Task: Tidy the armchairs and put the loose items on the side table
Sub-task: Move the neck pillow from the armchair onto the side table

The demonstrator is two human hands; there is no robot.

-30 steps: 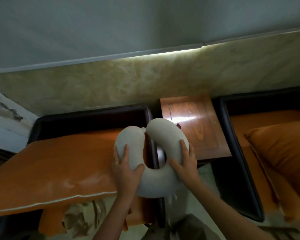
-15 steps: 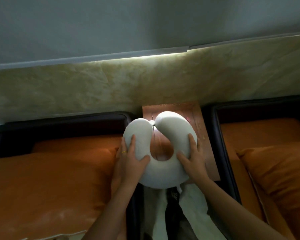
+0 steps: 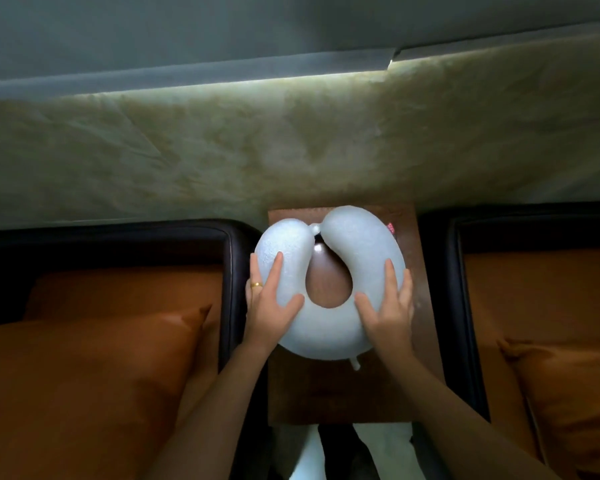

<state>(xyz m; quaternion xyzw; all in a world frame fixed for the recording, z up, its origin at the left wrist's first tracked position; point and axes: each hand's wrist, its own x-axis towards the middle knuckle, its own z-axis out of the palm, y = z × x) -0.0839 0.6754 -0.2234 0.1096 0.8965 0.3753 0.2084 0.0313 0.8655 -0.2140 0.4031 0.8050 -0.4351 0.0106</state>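
From the head camera: you've got the neck pillow (image 3: 329, 336) right over the side table (image 3: 340, 393), squarely between the two armchairs. Your left hand (image 3: 269, 308) grips its left arm, fingers spread on top and thumb hooked into the inner curve. Your right hand (image 3: 387, 308) holds the right arm the same way. Whether the pillow is touching the wood yet, I can't tell. This looks like the placing step. Next move, as I read it: settle it flat, loosen both thumbs and lift away without dragging it toward the table's front edge. After that, the orange cushion (image 3: 101, 375) on the left armchair (image 3: 234, 271) looks worth straightening
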